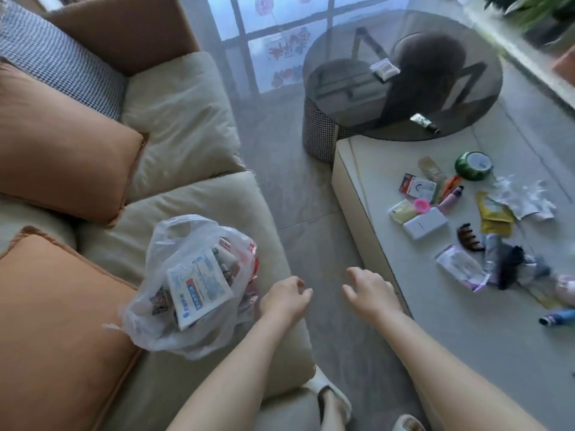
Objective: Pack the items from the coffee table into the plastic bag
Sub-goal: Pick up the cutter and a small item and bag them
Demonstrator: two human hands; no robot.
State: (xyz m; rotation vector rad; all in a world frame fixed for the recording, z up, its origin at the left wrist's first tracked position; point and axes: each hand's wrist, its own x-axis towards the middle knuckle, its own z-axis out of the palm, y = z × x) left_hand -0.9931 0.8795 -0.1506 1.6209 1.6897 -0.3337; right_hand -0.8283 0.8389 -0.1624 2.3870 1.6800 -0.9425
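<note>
Currently both hands empty, fingers loosely curled: left hand [284,298], right hand [370,290]. Risk: plastic bag [186,284], lower centre, slumps off sofa [193,213] edge unheld.

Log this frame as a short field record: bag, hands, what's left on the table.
bag: plastic bag on the sofa seat, mouth open, packets inside
left hand: empty, fingers loosely curled, just right of the bag
right hand: empty, fingers relaxed, over the floor between sofa and coffee table
still on table: green tape roll, white box, yellow pouch, brown hair claw, blue tube, other small packets
progress: partly packed
</note>
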